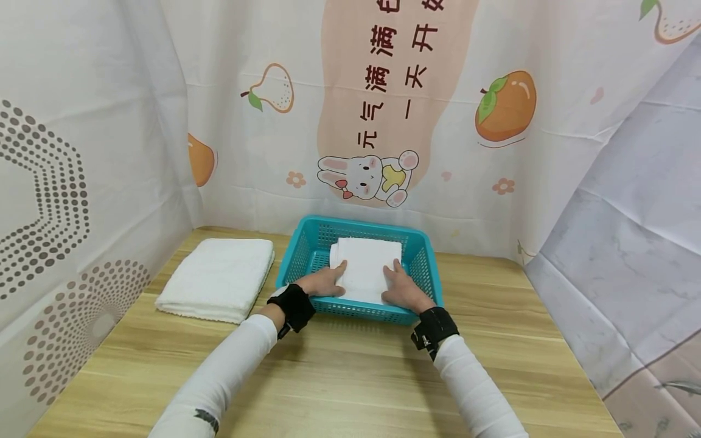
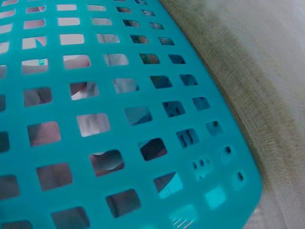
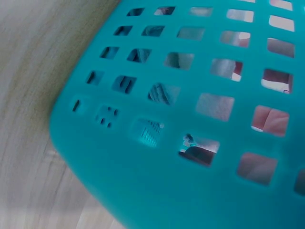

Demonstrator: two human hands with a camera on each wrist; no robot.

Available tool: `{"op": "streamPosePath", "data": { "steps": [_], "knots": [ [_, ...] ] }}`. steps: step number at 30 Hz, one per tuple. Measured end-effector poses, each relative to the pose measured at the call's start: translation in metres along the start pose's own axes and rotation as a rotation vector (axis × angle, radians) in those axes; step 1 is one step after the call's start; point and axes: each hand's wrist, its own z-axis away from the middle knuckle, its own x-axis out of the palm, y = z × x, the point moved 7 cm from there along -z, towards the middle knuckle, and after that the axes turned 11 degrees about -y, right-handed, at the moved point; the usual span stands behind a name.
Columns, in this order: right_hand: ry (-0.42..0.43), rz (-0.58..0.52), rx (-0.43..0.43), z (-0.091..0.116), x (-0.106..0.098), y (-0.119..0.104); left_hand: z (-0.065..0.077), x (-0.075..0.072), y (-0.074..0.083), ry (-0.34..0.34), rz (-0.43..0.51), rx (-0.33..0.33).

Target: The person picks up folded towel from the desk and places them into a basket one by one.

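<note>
A folded white towel (image 1: 368, 271) lies inside a turquoise plastic basket (image 1: 358, 310) with perforated walls. My left hand (image 1: 323, 282) reaches over the front rim and grips the towel's left side. On its right side my right hand (image 1: 405, 289) grips the same towel, a thumb and finger showing on top. The remaining fingers are mostly hidden in the head view. In the left wrist view the basket wall (image 2: 126, 100) fills most of the picture, with bits of skin behind its holes. Through the basket wall (image 3: 167, 114) in the right wrist view, parts of fingers also show.
Another folded white towel (image 1: 219, 274) lies on the wooden table (image 1: 339, 377) to the left of the basket. A printed curtain (image 1: 263, 158) hangs close behind the basket. Fabric sheets also hang along the left and right sides of the table.
</note>
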Motion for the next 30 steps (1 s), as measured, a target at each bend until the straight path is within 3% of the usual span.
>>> {"op": "streamPosePath", "data": {
  "steps": [9,19,30],
  "knots": [
    [0.010,0.007,0.007,0.002,-0.003,0.001,0.004,-0.001,0.005,0.012,-0.005,-0.002],
    [0.004,0.000,0.008,0.004,-0.001,0.002,0.013,-0.001,0.009,0.079,-0.045,-0.042],
    [0.029,0.047,-0.044,0.017,-0.008,-0.008,0.028,-0.013,0.026,0.138,-0.128,-0.009]
  ]
}}
